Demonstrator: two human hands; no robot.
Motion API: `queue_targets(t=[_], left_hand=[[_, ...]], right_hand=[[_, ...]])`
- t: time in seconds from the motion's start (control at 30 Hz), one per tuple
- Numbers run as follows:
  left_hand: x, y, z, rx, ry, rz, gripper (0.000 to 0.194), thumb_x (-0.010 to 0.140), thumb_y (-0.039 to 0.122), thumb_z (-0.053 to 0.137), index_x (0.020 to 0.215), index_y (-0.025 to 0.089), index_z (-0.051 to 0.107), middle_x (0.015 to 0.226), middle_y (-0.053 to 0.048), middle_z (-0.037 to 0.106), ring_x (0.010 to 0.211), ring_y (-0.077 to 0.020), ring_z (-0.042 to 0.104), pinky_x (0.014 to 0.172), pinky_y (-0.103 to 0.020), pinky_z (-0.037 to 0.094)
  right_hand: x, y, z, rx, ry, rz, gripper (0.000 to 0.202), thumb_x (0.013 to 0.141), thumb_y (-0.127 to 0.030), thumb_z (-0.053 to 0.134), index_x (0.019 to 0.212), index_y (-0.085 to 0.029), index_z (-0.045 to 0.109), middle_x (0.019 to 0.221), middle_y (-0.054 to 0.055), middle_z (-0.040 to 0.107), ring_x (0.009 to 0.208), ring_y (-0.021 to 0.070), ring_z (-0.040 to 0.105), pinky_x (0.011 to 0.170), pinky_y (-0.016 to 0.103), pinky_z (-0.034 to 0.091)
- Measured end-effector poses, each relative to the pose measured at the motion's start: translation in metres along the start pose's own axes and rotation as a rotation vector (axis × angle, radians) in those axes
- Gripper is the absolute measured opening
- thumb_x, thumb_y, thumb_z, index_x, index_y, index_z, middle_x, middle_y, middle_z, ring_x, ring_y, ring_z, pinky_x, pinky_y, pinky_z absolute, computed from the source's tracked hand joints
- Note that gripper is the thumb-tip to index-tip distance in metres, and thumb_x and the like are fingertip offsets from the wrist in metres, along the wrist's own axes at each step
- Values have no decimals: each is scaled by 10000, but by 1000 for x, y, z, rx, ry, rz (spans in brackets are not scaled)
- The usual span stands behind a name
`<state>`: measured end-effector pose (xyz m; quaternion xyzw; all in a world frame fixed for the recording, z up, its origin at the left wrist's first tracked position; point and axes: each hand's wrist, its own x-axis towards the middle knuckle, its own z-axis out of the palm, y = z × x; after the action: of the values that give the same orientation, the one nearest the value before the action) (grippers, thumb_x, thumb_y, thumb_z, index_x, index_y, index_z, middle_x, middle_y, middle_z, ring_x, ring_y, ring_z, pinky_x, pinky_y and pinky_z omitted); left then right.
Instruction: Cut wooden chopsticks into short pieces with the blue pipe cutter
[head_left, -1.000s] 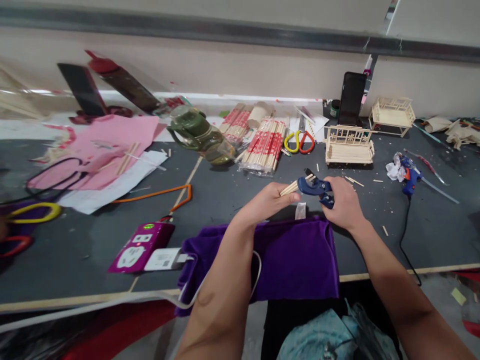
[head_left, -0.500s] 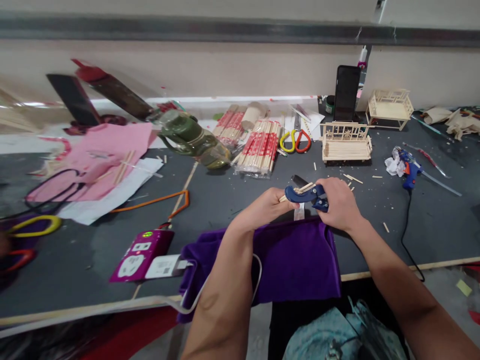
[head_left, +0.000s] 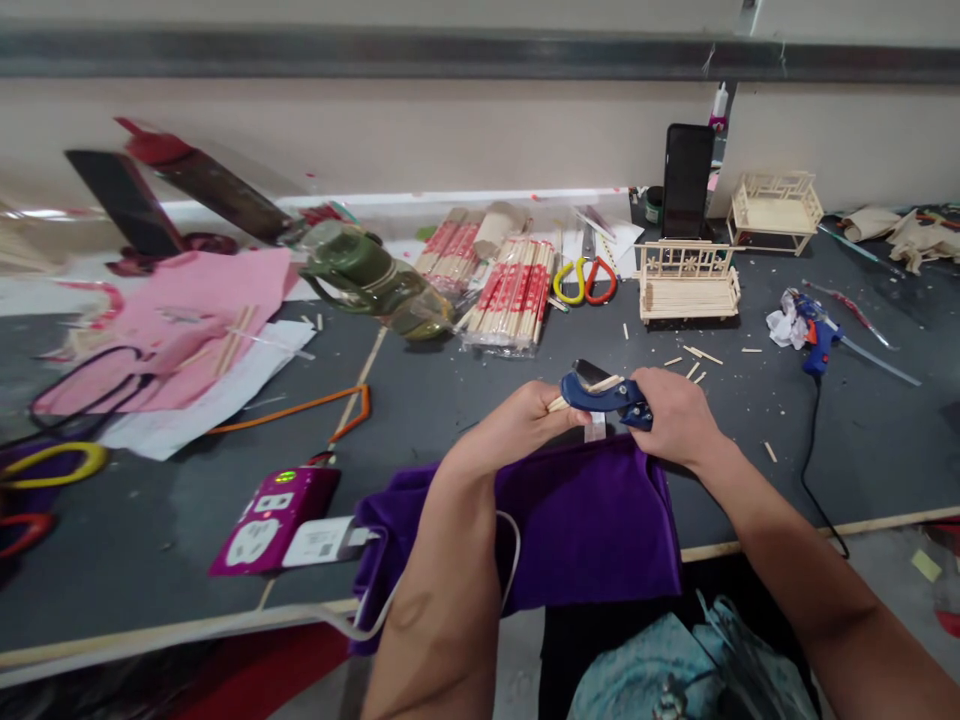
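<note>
At centre frame our right hand [head_left: 675, 415] wraps its fingers tight around the blue cutter [head_left: 604, 393], while our left hand [head_left: 517, 425] pinches the wooden sticks [head_left: 581, 392] fed into its blade, just above the purple cloth [head_left: 585, 520] on the grey table [head_left: 450, 390].

Blue-handled cutter [head_left: 604, 393], jaws around thin pale wooden sticks [head_left: 604, 383], above purple cloth's far edge.
</note>
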<state>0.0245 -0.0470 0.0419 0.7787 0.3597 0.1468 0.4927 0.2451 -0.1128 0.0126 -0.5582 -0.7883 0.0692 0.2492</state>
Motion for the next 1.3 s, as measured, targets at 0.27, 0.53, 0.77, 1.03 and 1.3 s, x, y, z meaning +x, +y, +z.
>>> queue_targets(t=[0.27, 0.53, 0.77, 1.03, 1.3], left_hand=[[4, -4, -1, -43, -31, -13, 583, 852, 627, 582, 569, 203, 299, 554, 62, 211, 544, -79, 187, 488, -232, 158], [10, -9, 3, -143, 28, -104, 527, 844, 700, 554, 748, 198, 426, 582, 80, 299, 515, -70, 231, 458, -209, 176], [13, -2, 11, -287, 13, -159, 537, 838, 730, 551, 832, 212, 409, 617, 94, 272, 494, -62, 213, 436, -191, 177], [21, -2, 13, -312, -8, -135, 571, 781, 750, 600, 744, 213, 412, 563, 85, 296, 477, -69, 226, 438, -229, 175], [23, -8, 13, -362, 43, -169, 574, 719, 731, 663, 677, 216, 413, 555, 66, 328, 449, -71, 236, 421, -231, 162]], right_hand=[[0, -7, -6, -57, -158, 130, 202, 839, -350, 559, 967, -195, 584, 833, 80, 720, 740, 236, 652, 609, 304, 334], [10, 1, 1, 46, -254, 245, 275, 919, -458, 576, 977, -195, 630, 790, 71, 734, 720, 242, 673, 619, 302, 355], [12, 10, -6, 124, -259, 277, 224, 916, -400, 611, 808, -208, 651, 750, 56, 715, 694, 208, 640, 602, 287, 343], [8, 4, -16, 58, -284, 281, 258, 932, -465, 598, 877, -215, 622, 766, 44, 708, 707, 218, 653, 609, 278, 353], [16, 13, -11, -9, -317, 272, 308, 951, -491, 549, 835, -223, 645, 802, 60, 734, 786, 246, 684, 644, 277, 365]])
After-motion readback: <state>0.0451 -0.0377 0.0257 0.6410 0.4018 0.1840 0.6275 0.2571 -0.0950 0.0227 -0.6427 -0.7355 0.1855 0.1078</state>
